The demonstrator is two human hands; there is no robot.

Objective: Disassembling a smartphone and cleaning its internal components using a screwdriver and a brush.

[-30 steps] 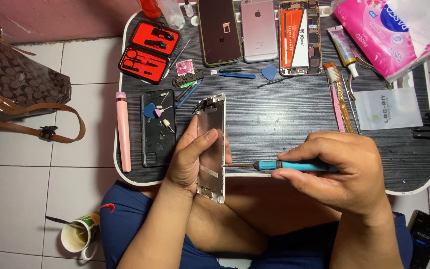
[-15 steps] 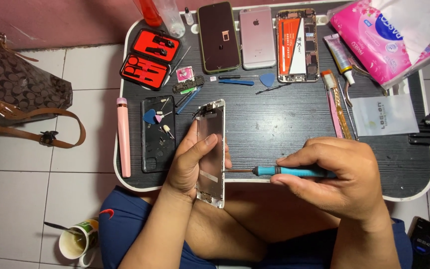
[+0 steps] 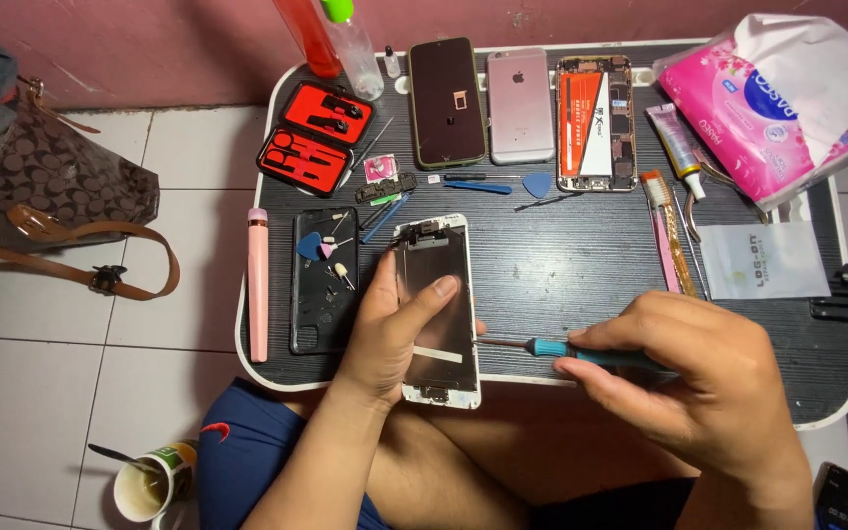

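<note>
Cup: a white and green paper cup [image 3: 146, 484] with a stirrer stands on the tiled floor by the person's knee, nearest the camera
Right hand: the right hand [image 3: 701, 378] is clenched around a slim teal-handled screwdriver [image 3: 569, 348], thumb and fingers pinching the handle, shaft lying level and pointing left
Left hand: the left hand [image 3: 392, 324] grasps a white-framed detached phone screen panel [image 3: 436, 312] from its left edge, thumb laid across the back plate
Panel place: at the near edge of the dark wood-grain lap surface [image 3: 581, 265], its lower end overhanging toward the person's lap
Panel axis: long axis runs near to far, almost upright in the view, top end pointing away from the person; the back faces up
Tip: the screwdriver tip meets the panel's right edge, about two thirds down
Doing it well: in my judgement the panel should stay braced flat by the thumb, with the driver kept square to the screw and turned with light pressure so it cannot slip across the plate
Left of panel: a black phone back cover [image 3: 324, 280] carries small picks and bits; beside it lies a pink cylindrical tube [image 3: 258, 285]
Further back: an open red tool case [image 3: 316, 137], a dark phone [image 3: 446, 102], a silver phone [image 3: 520, 106] and an opened phone chassis [image 3: 596, 123] lie in a row
Far right: a pink tissue pack [image 3: 772, 103]
</note>
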